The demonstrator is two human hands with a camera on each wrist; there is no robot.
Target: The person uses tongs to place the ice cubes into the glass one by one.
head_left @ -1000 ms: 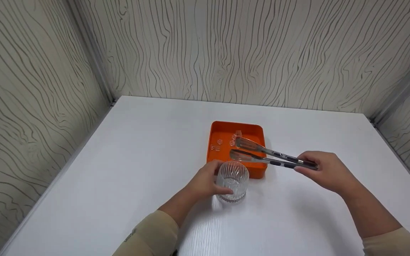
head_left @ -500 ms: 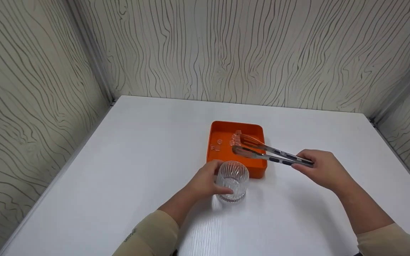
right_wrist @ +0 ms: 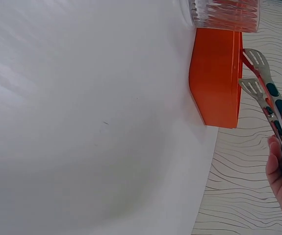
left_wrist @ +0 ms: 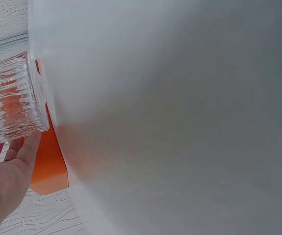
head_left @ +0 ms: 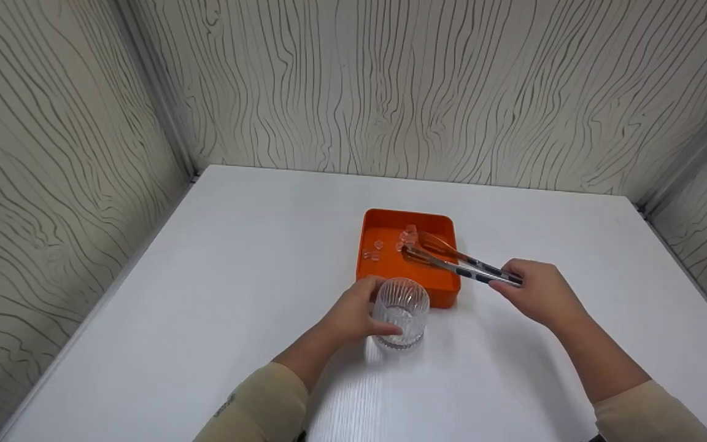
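My left hand (head_left: 353,312) is curled round the side of a clear ribbed drinking glass (head_left: 404,313), which stands upright at the near edge of an orange tray (head_left: 385,281). In the left wrist view the glass (left_wrist: 15,100) shows beside the thumb and fingers. My right hand (head_left: 534,291) grips metal tongs (head_left: 473,270) with dark handle pads near their hinged end. Their two arms stand apart, and the tips dip inside the tray beside a cluster of clear cubes (head_left: 410,232). Whether a tip touches a cube I cannot tell. More small clear pieces (head_left: 372,255) lie at the tray's left.
Everything stands on a white table (head_left: 255,264). Wood-patterned panels (head_left: 341,86) enclose it at the back and both sides. The tray's walls rise round the clear pieces.
My right hand has moved left and the tongs have gone further into the tray, lower and nearer the cube cluster. The left hand and the glass have stayed put.
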